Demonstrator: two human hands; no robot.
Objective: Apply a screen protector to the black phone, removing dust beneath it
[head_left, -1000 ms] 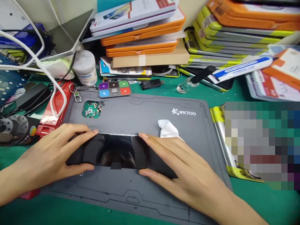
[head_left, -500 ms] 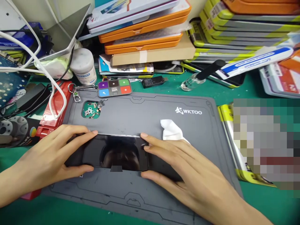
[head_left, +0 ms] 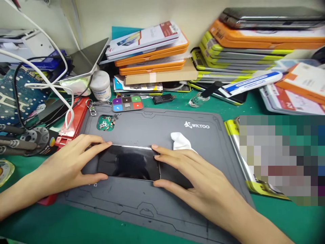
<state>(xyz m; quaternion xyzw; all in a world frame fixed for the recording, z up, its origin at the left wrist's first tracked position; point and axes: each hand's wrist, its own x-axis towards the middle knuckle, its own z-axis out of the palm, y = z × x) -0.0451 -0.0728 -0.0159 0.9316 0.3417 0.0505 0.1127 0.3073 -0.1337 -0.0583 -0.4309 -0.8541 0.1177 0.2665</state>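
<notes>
A glossy black smartphone [head_left: 129,163] lies flat on the grey work mat [head_left: 142,130], its dark screen side up. My left hand [head_left: 72,162] holds its left end, fingertips on the far edge and thumb on the near edge. At the other end my right hand [head_left: 195,179] grips in the same way, two fingers at the far corner and the thumb at the near corner. Beneath my right palm lies a dark flat part [head_left: 174,173], mostly covered; I cannot tell what it is. Behind that hand rests a crumpled white cloth [head_left: 180,140].
Small metal parts [head_left: 106,123] sit in the mat's cut-out. A colourful case [head_left: 127,103], a white paste jar [head_left: 101,85] and a small glass bottle [head_left: 199,99] stand behind. Stacked boxes [head_left: 152,69] line the back, and a red tool [head_left: 77,115] with white cables is at left.
The view has tilted up and back, showing more of the wall and boxes. Both hands keep their hold on the phone, and the reflection on its screen has faded.
</notes>
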